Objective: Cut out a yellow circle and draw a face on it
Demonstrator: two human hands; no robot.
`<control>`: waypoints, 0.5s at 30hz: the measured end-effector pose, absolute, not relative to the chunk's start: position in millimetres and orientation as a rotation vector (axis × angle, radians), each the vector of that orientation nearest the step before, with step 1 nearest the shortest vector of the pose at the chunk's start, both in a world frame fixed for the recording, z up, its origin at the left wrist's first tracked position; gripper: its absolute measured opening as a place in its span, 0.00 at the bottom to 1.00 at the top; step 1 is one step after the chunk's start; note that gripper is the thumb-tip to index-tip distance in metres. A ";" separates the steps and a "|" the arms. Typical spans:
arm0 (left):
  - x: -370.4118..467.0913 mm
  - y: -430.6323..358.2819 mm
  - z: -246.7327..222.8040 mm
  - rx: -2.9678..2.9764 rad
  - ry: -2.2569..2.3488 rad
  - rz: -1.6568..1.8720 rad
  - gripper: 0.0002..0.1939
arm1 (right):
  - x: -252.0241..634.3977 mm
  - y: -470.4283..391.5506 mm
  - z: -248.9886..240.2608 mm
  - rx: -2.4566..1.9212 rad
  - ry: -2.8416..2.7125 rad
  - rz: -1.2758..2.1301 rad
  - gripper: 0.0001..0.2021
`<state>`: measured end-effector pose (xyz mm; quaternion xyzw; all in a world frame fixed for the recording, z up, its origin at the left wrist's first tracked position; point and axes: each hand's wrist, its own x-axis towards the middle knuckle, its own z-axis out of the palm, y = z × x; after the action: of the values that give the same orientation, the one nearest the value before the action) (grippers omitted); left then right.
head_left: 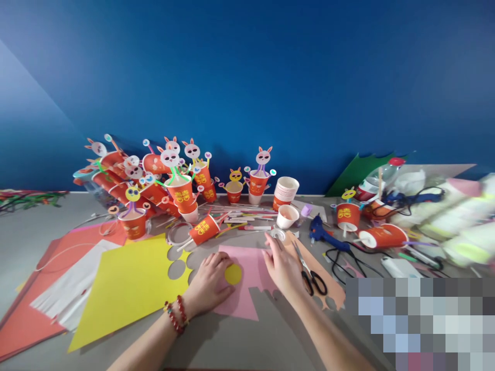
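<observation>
My left hand [209, 282], with a beaded bracelet at the wrist, rests palm down at the left edge of a pink paper sheet [247, 304]. Its fingers are stretched and the thumb stands apart. Beside them a yellow paper circle [233, 274] lies on the pink sheet. Over the sheet's right side, my right hand [284, 265] has its fingers extended, with nothing visible in them. Close to its fingertips is a small clear roll [278, 235]. Black-handled scissors [309, 270] lie to its right on an orange paper sheet [333, 288] with cut-outs.
A yellow sheet [127, 283] with round holes lies left, by red paper [29, 309]. Decorated red cups [181, 196] crowd the back left. Stacked cups [286, 190] stand behind the right hand. A blue glue gun [327, 234] with its cord lies right. A pixelated area covers the lower right.
</observation>
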<state>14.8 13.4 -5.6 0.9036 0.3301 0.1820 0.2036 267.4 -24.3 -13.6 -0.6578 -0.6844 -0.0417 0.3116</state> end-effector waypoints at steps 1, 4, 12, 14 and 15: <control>14.9 13.7 -5.5 2.521 0.922 0.510 0.24 | 267.7 -24.7 -14.2 -1.741 -1.808 -0.085 0.10; 15.6 14.6 -6.0 2.508 0.934 0.534 0.21 | 265.8 -25.2 -15.9 -1.784 -1.865 0.039 0.11; 17.7 14.4 -15.0 2.502 0.984 0.605 0.18 | 262.0 -22.9 -13.1 -1.759 -1.948 0.197 0.11; 18.7 14.1 -17.1 2.508 0.996 0.624 0.17 | 260.0 -24.9 -9.7 -1.738 -1.983 0.213 0.10; 19.1 14.0 -17.8 2.513 0.998 0.629 0.17 | 258.5 -26.2 -7.8 -1.722 -2.006 0.214 0.10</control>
<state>19.1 14.0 -17.8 0.8901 0.3535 0.2229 0.1817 258.5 -26.2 -7.8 -0.6299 -0.7338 0.0782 0.2424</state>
